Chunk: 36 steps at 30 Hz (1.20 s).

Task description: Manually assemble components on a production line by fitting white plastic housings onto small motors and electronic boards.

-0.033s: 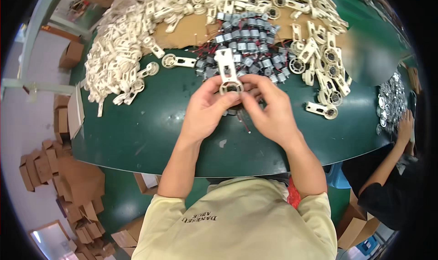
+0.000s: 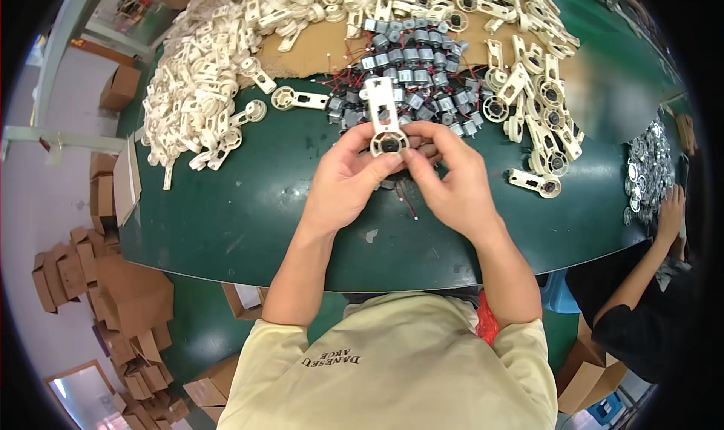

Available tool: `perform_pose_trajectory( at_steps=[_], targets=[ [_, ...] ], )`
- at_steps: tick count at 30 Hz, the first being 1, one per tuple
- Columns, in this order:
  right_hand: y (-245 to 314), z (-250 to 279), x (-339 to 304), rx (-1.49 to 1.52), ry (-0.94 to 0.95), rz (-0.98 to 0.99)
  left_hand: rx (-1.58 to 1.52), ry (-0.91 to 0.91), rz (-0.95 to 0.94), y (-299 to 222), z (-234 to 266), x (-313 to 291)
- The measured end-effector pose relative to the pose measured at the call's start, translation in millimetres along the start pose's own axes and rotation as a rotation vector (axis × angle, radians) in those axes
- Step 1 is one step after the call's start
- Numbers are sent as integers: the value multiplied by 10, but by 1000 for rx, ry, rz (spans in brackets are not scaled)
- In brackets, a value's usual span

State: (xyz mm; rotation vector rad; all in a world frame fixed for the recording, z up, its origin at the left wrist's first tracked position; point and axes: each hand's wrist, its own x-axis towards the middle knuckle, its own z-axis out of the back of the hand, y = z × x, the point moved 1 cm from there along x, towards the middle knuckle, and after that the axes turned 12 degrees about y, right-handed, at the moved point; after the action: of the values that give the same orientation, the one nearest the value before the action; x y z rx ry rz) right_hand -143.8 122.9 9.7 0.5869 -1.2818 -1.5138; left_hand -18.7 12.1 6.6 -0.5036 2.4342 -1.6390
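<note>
Between my two hands, over the middle of the green table, is a white plastic housing (image 2: pixel 383 107) with a slotted arm pointing away from me and a round ringed end toward me. A dark part sits in that ring. My left hand (image 2: pixel 341 177) grips the ring's left side, thumb at its near edge. From the right, my right hand (image 2: pixel 452 175) pinches the ring, its other fingers curled behind. Below the ring hang thin wires (image 2: pixel 408 201) with a small pale plug, coming from something mostly hidden under my fingers. Just beyond lies a heap of small silver motors (image 2: pixel 411 56) with red and black wires.
Piles of white housings (image 2: pixel 192 90) cover the left and far table; more housings, with dark centres (image 2: pixel 554 118), lie at right. Brown cardboard (image 2: pixel 302 53) is under the motors. At far right a co-worker's hand (image 2: pixel 670 211) touches a pile of metal parts (image 2: pixel 647 166). Cardboard boxes (image 2: pixel 132 294) stand at left.
The housing has shifted slightly right in the picture and the dark centre of its ring shows more clearly. Both hands keep their hold.
</note>
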Motion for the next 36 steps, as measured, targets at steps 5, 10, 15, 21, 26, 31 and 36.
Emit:
perform_pose_trajectory(
  at_steps=[5, 10, 15, 21, 26, 31, 36],
  targets=[
    [8, -60, 42, 33, 13, 3, 41, 11, -15, -10, 56, -34],
    [-18, -66, 114, 22, 21, 4, 54, 9, -19, -1, 104, 6],
    [-27, 314, 43, 115, -71, -147, 269, 97, 34, -127, 16, 164],
    [-336, 790, 135, -183, -722, -160, 1796, -342, 62, -556, 1349, 15],
    [-260, 764, 34, -354, -509, -186, 1770, -343, 318, -468, 1557, 215],
    [-471, 544, 40, -558, -159, -270, 1706, -376, 139, -385, 1562, 303],
    [-477, 498, 94, -557, -135, -365, 1177, -602, 256, -499, 1273, 129]
  ],
)
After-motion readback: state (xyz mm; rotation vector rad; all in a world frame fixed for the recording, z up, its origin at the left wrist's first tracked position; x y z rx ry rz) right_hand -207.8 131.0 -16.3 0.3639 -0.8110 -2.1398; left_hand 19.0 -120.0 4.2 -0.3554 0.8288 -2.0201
